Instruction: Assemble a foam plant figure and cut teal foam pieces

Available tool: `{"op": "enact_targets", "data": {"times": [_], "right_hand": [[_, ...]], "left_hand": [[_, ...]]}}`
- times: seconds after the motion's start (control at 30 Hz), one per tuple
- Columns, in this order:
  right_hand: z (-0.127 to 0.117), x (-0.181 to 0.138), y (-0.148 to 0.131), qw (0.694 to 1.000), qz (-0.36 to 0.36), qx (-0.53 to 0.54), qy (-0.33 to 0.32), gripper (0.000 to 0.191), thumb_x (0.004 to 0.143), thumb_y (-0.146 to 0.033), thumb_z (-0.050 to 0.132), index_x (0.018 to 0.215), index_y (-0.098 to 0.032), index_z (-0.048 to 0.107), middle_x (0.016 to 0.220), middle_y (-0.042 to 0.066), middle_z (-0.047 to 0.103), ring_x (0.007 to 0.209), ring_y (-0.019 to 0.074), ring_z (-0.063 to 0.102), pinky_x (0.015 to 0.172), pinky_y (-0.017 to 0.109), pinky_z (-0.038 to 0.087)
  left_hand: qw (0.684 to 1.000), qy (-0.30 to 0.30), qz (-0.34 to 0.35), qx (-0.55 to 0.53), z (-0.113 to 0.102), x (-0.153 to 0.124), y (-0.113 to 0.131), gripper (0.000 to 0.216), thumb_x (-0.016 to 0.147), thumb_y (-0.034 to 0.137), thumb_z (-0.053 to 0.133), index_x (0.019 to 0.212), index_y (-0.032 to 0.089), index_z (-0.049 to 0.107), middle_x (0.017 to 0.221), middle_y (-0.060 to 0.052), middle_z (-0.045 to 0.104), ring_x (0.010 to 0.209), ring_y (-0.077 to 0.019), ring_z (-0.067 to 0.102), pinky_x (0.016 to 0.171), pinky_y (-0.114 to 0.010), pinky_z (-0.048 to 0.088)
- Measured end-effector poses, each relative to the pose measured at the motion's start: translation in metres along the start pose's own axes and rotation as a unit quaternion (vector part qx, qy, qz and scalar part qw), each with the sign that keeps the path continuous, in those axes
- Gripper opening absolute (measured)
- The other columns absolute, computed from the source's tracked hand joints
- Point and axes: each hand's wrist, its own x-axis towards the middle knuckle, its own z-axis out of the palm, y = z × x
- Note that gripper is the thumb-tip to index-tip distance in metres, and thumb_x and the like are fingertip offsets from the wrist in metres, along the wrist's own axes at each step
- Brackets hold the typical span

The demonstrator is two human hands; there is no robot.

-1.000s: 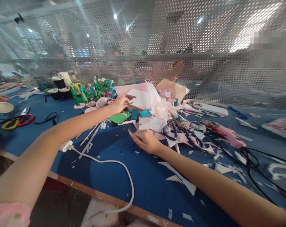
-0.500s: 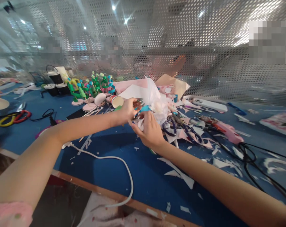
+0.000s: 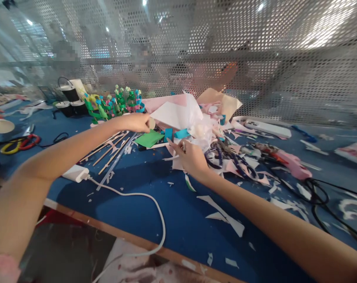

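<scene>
My left hand (image 3: pixel 140 122) reaches over the table with its fingers curled in. It is right at the pale open mouth of a paper cup (image 3: pixel 152 124); whether it grips anything is hidden. Lower and to the right, my right hand (image 3: pixel 192 159) has its index finger stretched out and the other fingers folded. Something small and white shows between those fingers, too small to name. Between the hands lie a green sheet of paper (image 3: pixel 149 138) and blue paper pieces (image 3: pixel 181 133). A thin white strip (image 3: pixel 171 158) pokes out beside my right hand.
Green and blue paper plants (image 3: pixel 119 104) stand at the back left. Wooden sticks (image 3: pixel 113 155) and a white adapter with cable (image 3: pixel 78 173) lie in front. To the right are scissors (image 3: pixel 215 155), paper scraps, a pink glue gun (image 3: pixel 292 163) and a white phone (image 3: pixel 268 128).
My hands have moved apart: the left has gone left toward the cup, fingers now curled, while the right stays near the blue paper. The green paper and sticks are now uncovered.
</scene>
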Motion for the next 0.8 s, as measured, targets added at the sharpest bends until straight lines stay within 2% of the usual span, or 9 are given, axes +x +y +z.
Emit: {"op": "enact_targets", "data": {"times": [0.07,0.17,0.27,0.33,0.43,0.53,0.63,0.7,0.8], "right_hand": [[0.001,0.005,0.003,0.995,0.038,0.084,-0.031,0.042,0.083,-0.052,0.045,0.058,-0.019,0.044,0.039,-0.002,0.046,0.039,0.0124,0.049,0.047,0.024,0.032],[0.002,0.011,0.006,0.970,0.075,0.223,-0.063,0.043,0.078,-0.056,0.050,0.057,-0.019,0.046,0.034,-0.005,0.042,0.031,0.0099,0.044,0.041,0.023,0.035],[0.004,0.014,0.004,0.937,0.100,0.329,-0.066,0.039,0.072,-0.052,0.059,0.059,-0.017,0.050,0.043,-0.003,0.050,0.037,0.0093,0.049,0.042,0.023,0.041],[0.006,0.013,0.001,0.919,0.104,0.374,-0.071,0.032,0.072,-0.046,0.061,0.066,-0.016,0.053,0.053,0.000,0.058,0.048,0.0112,0.057,0.049,0.024,0.049],[0.010,0.007,-0.004,0.910,0.045,0.401,-0.094,0.025,0.075,-0.036,0.059,0.089,-0.015,0.058,0.082,0.008,0.067,0.075,0.0151,0.065,0.067,0.029,0.055],[0.010,0.000,-0.007,0.930,-0.055,0.341,-0.128,0.040,0.077,-0.025,0.055,0.116,-0.018,0.054,0.115,0.010,0.060,0.093,0.0156,0.062,0.078,0.031,0.053],[0.005,-0.003,-0.009,0.969,-0.130,0.178,-0.115,0.049,0.077,-0.017,0.049,0.126,-0.022,0.049,0.116,0.010,0.057,0.094,0.0178,0.059,0.079,0.034,0.051],[-0.002,0.000,-0.008,0.987,-0.133,0.053,-0.068,0.048,0.076,-0.016,0.047,0.124,-0.019,0.051,0.107,0.012,0.059,0.094,0.0213,0.058,0.082,0.038,0.048],[-0.026,0.010,-0.001,0.993,-0.054,-0.107,-0.022,0.038,0.075,-0.021,0.050,0.110,-0.008,0.057,0.098,0.019,0.058,0.094,0.0277,0.057,0.082,0.043,0.044]], "left_hand": [[0.991,-0.040,-0.018,0.124,-0.003,-0.018,-0.012,0.033,0.064,0.025,0.058,0.095,0.014,0.057,0.092,-0.010,0.064,0.084,-0.0230,0.058,0.071,-0.029,0.040],[0.979,-0.038,-0.082,0.184,0.005,-0.044,-0.021,0.045,0.069,0.025,0.054,0.111,0.011,0.051,0.098,-0.019,0.064,0.087,-0.0275,0.059,0.075,-0.032,0.041],[0.987,-0.044,-0.090,0.124,0.021,-0.059,-0.029,0.055,0.064,0.023,0.059,0.115,0.006,0.047,0.066,-0.012,0.063,0.066,-0.0257,0.057,0.066,-0.032,0.040],[0.991,-0.067,-0.085,0.075,0.030,-0.064,-0.035,0.050,0.065,0.021,0.057,0.112,0.004,0.049,0.039,0.000,0.045,0.046,-0.0201,0.046,0.055,-0.029,0.035],[0.994,-0.072,-0.074,0.038,0.038,-0.065,-0.044,0.051,0.066,0.018,0.053,0.114,0.002,0.047,0.029,0.006,0.031,0.034,-0.0166,0.032,0.047,-0.028,0.028],[0.995,-0.043,-0.068,-0.053,0.043,-0.064,-0.053,0.059,0.060,0.013,0.057,0.117,0.000,0.046,0.024,0.007,0.031,0.029,-0.0162,0.028,0.046,-0.028,0.023],[0.987,-0.026,-0.082,-0.138,0.046,-0.063,-0.057,0.070,0.052,0.008,0.061,0.120,0.006,0.045,0.026,0.009,0.036,0.026,-0.0152,0.029,0.046,-0.027,0.019],[0.982,-0.035,-0.112,-0.149,0.046,-0.063,-0.059,0.076,0.049,0.008,0.063,0.122,0.008,0.042,0.030,0.009,0.042,0.028,-0.0155,0.033,0.045,-0.026,0.018],[0.977,-0.041,-0.140,-0.157,0.040,-0.062,-0.060,0.069,0.050,0.007,0.062,0.116,0.011,0.043,0.034,0.008,0.046,0.030,-0.0154,0.036,0.044,-0.025,0.017]]}}
